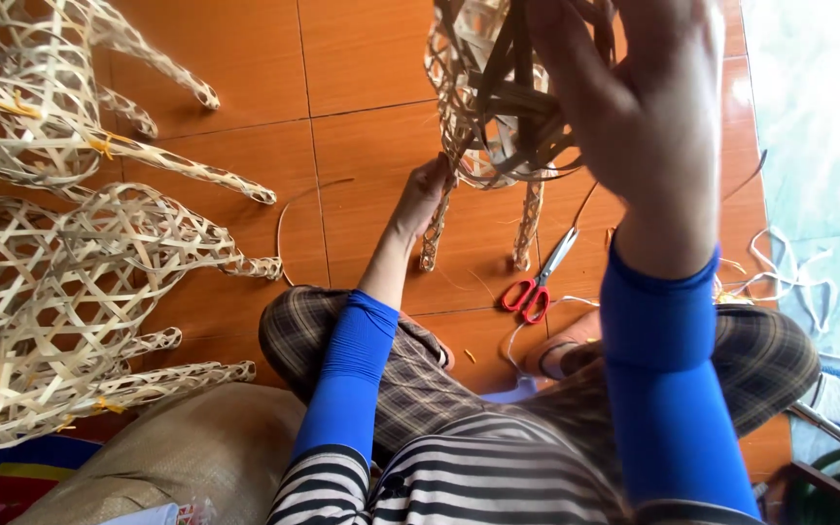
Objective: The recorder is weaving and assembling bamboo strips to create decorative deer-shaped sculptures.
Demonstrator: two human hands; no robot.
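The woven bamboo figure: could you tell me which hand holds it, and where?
The left hand grips the woven bamboo figure at a leg's top; the right hand holds its body.

Your sleeves [668,389] are bright blue over a black-and-white striped shirt [478,486], and your trousers [410,379] are brown plaid. The woven figure [493,107] above the scissors [537,282] is pale straw in an open lattice; the scissors have red handles. The floor [362,146] is orange-brown tile.

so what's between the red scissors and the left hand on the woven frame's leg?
Head view: only bare orange floor tiles and thin stray strips between the scissors and the left hand; the woven frame stands just above.
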